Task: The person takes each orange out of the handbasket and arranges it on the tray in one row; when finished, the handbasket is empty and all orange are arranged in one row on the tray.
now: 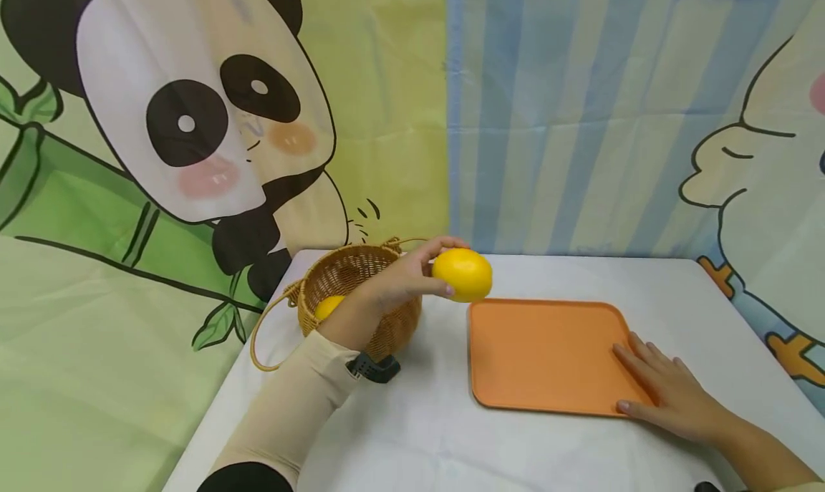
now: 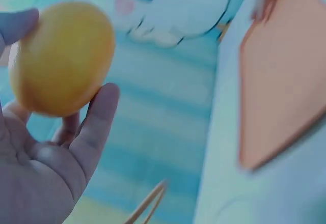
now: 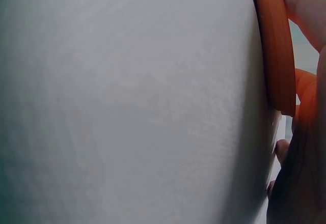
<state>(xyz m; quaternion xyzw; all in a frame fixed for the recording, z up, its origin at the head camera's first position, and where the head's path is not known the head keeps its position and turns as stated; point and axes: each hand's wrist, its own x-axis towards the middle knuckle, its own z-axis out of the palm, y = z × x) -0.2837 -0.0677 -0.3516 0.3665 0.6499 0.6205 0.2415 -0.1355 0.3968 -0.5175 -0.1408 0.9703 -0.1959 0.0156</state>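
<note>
My left hand (image 1: 407,278) holds a yellow lemon (image 1: 465,274) between thumb and fingers. The lemon is up in the air, between the wicker basket (image 1: 398,333) and the orange tray (image 1: 548,356). In the left wrist view, the thumb and fingers lie on opposite sides of the lemon (image 2: 66,58). On the tray's right edge rests my right hand (image 1: 677,400), its fingers extended and spread, the thumb at the near right corner. The right wrist view has the tray's rim (image 3: 277,51) beside the fingers. Inside the basket lies another yellow fruit (image 1: 329,306), partly hidden by my left forearm.
A white cloth covers the table (image 1: 412,445). The basket's handle (image 1: 258,338) loops out to the left onto the cloth. Behind the table hangs a curtain (image 1: 548,119) printed with a panda and stripes. My left wrist wears a black band (image 1: 375,368).
</note>
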